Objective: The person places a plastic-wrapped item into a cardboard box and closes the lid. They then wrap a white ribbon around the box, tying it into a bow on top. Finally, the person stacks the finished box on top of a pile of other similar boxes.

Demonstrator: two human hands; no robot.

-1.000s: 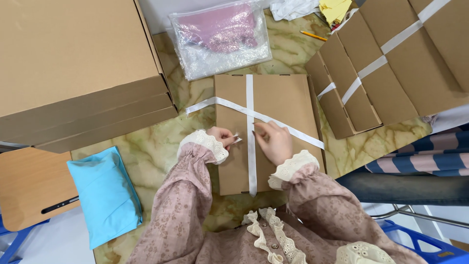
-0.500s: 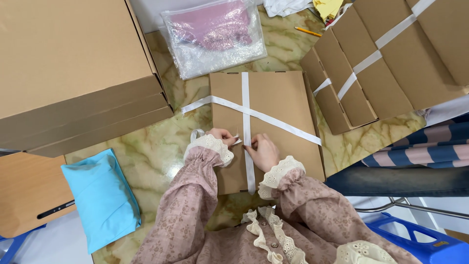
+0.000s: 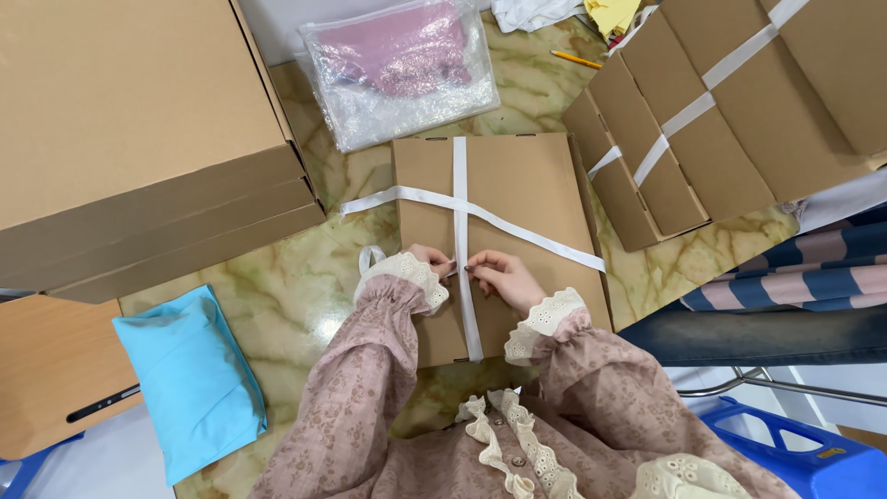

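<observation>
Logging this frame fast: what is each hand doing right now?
Left hand: closed, pinching the white ribbon on the cardboard box.
Right hand: closed, fingertips pinching the same ribbon.

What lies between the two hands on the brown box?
In the head view, the white ribbon runs between the left hand and right hand on the flat box.

head view — straight down | close over table (image 3: 277, 305) | single view

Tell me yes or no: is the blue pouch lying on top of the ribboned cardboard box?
No: the blue pouch lies on the marble table, left of the cardboard box.
</observation>
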